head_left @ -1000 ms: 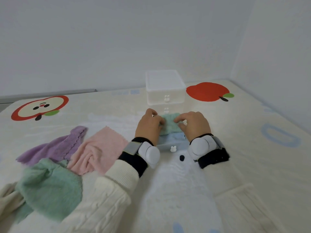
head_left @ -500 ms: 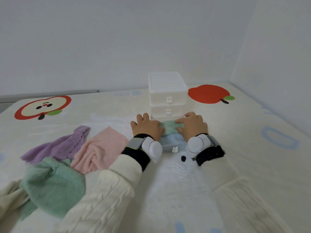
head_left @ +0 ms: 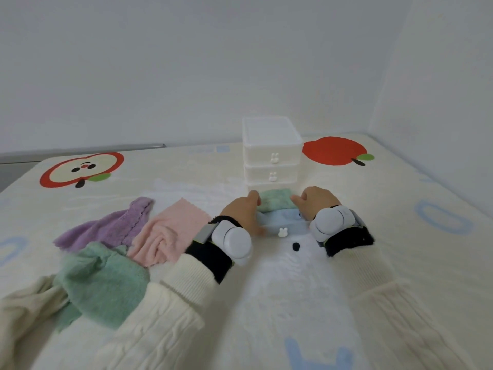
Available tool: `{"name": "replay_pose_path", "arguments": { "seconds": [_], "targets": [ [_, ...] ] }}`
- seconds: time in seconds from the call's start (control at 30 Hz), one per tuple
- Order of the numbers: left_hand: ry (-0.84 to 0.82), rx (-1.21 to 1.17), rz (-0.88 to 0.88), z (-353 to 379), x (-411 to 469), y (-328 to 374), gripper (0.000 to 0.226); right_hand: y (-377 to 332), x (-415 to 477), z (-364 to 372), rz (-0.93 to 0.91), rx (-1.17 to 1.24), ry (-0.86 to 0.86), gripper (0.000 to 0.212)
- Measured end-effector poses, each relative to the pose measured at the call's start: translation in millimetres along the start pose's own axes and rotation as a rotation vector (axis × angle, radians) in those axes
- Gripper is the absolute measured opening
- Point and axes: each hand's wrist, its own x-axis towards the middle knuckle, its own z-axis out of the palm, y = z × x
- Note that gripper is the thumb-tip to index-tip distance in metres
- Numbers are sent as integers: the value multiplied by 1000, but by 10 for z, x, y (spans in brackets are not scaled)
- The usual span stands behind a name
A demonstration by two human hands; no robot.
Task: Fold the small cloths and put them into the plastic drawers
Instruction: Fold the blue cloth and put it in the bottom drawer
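Both hands flank the pulled-out bottom drawer (head_left: 280,225) of the drawer stack (head_left: 272,153). Left hand (head_left: 241,212) and right hand (head_left: 314,202) are spread, fingertips pressing a folded green cloth (head_left: 274,202) onto a blue one inside. Risk: cloth sits proud of the rim, so it may snag or bunch when the drawer shuts; the light stack may also slide back. Unfolded purple (head_left: 112,227), pink (head_left: 165,233) and green (head_left: 104,279) cloths lie left. Mat (head_left: 400,236) is clear to the right; wall close behind.
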Motion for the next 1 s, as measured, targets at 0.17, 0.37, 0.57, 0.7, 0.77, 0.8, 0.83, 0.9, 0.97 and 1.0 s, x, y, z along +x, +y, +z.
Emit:
{"name": "replay_pose_path", "arguments": {
  "seconds": [0.17, 0.37, 0.57, 0.7, 0.77, 0.8, 0.83, 0.9, 0.97, 1.0],
  "targets": [
    [237, -159, -75, -7, 78, -83, 42, -58, -56, -87, 10, 206, 68, 29],
    [428, -347, -154, 70, 344, -129, 31, -103, 160, 54, 54, 564, 124, 18],
    [415, -465, -133, 131, 602, -141, 28, -157, 324, 167, 64, 659, 270, 22],
    [428, -486, -103, 163, 667, -109, 23, -133, 425, 206, 44, 643, 276, 12],
    [482, -531, -70, 172, 664, -70, 20, -131, 429, 216, -5, 613, 286, 6],
    [504, -566, -56, 175, 666, -47, 20, -132, 418, 222, -31, 615, 302, 6],
    [517, -591, -43, 181, 680, -23, 21, -133, 407, 232, -57, 633, 324, 8],
    [513, -599, -25, 197, 713, 21, 23, -133, 350, 250, -102, 680, 350, 16],
    [495, -603, -21, 205, 738, 29, 24, -148, 300, 279, -151, 747, 328, 21],
    [487, -603, -24, 202, 741, 24, 24, -170, 282, 290, -170, 787, 301, 22]
  ]
}}
